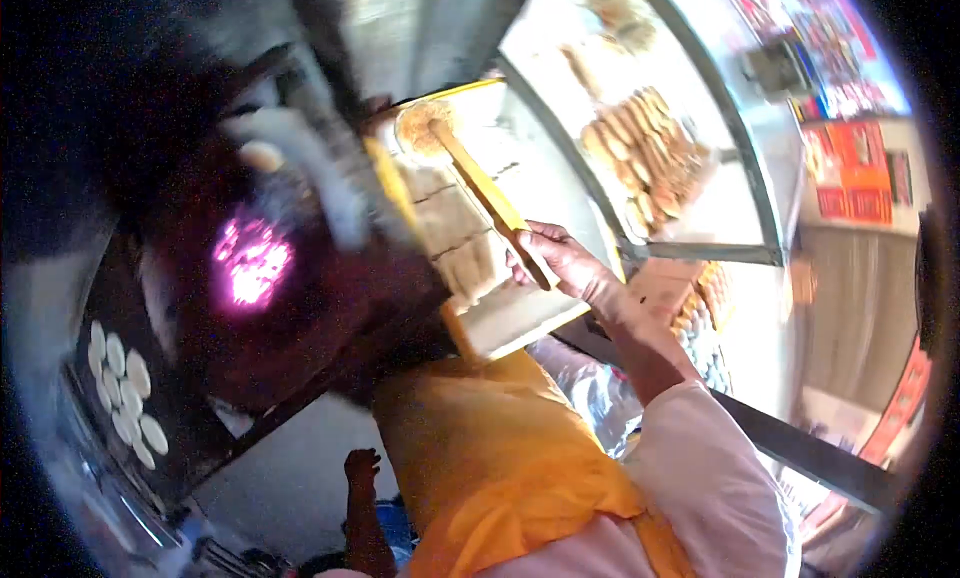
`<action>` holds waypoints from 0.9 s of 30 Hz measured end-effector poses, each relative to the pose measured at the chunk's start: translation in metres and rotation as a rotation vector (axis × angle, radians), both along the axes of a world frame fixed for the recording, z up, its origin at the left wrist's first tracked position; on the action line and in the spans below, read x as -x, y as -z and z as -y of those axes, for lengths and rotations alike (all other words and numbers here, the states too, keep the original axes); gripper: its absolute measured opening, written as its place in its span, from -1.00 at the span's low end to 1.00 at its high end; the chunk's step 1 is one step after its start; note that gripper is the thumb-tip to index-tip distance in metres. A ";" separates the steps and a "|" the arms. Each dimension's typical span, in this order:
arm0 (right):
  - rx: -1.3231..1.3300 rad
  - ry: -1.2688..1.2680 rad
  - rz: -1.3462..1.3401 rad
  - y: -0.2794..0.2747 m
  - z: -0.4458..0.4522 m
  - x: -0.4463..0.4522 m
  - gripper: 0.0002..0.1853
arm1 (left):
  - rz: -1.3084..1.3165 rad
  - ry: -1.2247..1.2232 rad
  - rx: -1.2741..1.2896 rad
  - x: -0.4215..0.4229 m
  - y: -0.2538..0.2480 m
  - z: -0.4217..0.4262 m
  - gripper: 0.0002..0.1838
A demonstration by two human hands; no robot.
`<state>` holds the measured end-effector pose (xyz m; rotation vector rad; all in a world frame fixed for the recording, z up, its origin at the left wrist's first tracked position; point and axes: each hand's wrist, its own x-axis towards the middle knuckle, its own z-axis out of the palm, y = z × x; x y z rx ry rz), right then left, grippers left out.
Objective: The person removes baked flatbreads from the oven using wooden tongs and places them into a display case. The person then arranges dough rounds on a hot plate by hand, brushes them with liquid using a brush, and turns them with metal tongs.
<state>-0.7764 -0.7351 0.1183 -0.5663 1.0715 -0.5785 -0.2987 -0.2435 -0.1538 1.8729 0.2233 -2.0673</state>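
Yellow-edged tray [388,178], set before the wearer; holds a round container [402,136] of tan, crumbly-looking matter and pale flat pieces [465,268] parted by dark lines. Wooden-handled implement [490,193], one, its far end at the container; working head unclear.

Right hand [560,253]: fingers closed around the implement's near end. Left hand: not visible, condition cannot be told. Another hand [362,466], lower edge, apparently a different person's, empty as far as seen.

Pale discs [130,398], a cluster on a dark surface, seemingly uncooked and still to be dealt with. Glowing patch [252,263], probably coals, lit; pale round item [261,156] beside it, blurred. Browned pieces [645,143], stacked in the display case [738,128], presumably finished. Work judged part-way.
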 end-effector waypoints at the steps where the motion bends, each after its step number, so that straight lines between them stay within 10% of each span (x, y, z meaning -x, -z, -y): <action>1: -0.025 0.120 0.005 -0.002 0.002 0.027 -0.61 | 0.054 -0.043 0.019 0.019 -0.016 0.012 -0.88; 14: -0.057 0.946 -0.354 0.062 0.221 0.295 -0.58 | 0.372 0.156 0.134 0.211 -0.178 0.146 -0.83; 27: 0.156 0.639 -0.249 0.065 0.138 0.166 -0.55 | 0.397 0.226 0.065 0.178 -0.165 0.101 -0.81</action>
